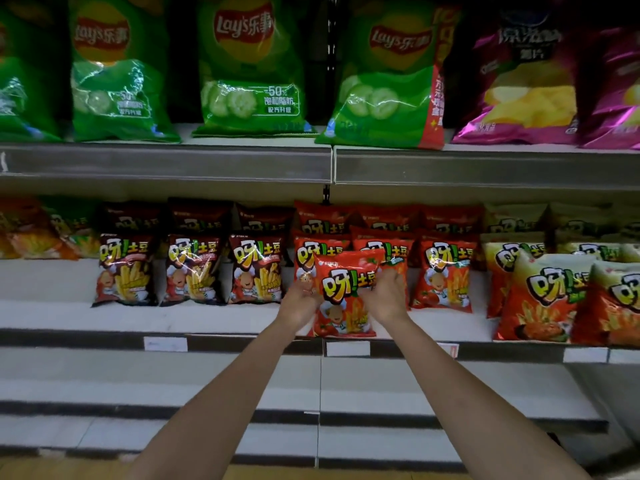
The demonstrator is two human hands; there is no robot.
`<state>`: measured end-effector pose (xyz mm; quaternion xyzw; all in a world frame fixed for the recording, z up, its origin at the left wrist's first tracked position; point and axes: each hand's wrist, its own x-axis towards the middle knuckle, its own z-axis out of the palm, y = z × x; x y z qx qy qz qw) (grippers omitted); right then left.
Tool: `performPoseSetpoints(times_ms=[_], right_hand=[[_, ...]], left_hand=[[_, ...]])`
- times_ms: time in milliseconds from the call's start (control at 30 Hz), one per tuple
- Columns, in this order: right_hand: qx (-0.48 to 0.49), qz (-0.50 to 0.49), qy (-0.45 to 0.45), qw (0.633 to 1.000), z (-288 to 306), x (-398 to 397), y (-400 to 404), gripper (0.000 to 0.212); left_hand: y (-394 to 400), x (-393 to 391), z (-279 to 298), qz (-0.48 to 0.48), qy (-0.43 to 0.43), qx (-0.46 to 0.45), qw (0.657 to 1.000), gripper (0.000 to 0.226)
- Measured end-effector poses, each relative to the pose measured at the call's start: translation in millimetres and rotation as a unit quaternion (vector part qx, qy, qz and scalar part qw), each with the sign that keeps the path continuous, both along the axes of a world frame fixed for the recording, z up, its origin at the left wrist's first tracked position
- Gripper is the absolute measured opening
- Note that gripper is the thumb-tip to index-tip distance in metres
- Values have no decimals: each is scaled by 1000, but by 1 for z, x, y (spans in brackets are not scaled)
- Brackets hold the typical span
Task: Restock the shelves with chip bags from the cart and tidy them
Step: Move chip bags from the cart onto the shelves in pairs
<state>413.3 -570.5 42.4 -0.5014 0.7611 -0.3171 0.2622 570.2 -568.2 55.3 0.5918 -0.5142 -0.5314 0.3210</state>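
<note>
Up front on the middle shelf (207,320), a red chip bag (346,289) stands upright, glossy, printed with big yellow characters, a cartoon chef and fries. Left hand (299,301) grips its left edge and right hand (386,296) its right edge, fingers curled onto the foil. It sits in front of matching red bags (445,271), apparently touching the nearest one, though blur hides the contact.

red chip bag (346,296): glossy crinkled foil-plastic | green bags (249,71): shiny film, glare streaks | shelf (207,317): matt white, smooth
</note>
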Motion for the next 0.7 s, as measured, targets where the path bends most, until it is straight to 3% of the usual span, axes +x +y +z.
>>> performPoseSetpoints(times_ms=[200,267,400,700], right_hand=[[-16,153,-63,986,29,44,4,26],[-19,193,-59,979,34,71,4,7],[-22,283,-30,958,44,141,-2,24],[-34,454,-45,889,81,331,10,19]], left_hand=[[1,53,-2,181,64,-30,981,15],[6,79,3,223,51,-40,973,15],[22,149,14,307,-6,-49,951,10],[95,330,38,466,-38,-67,882,11]])
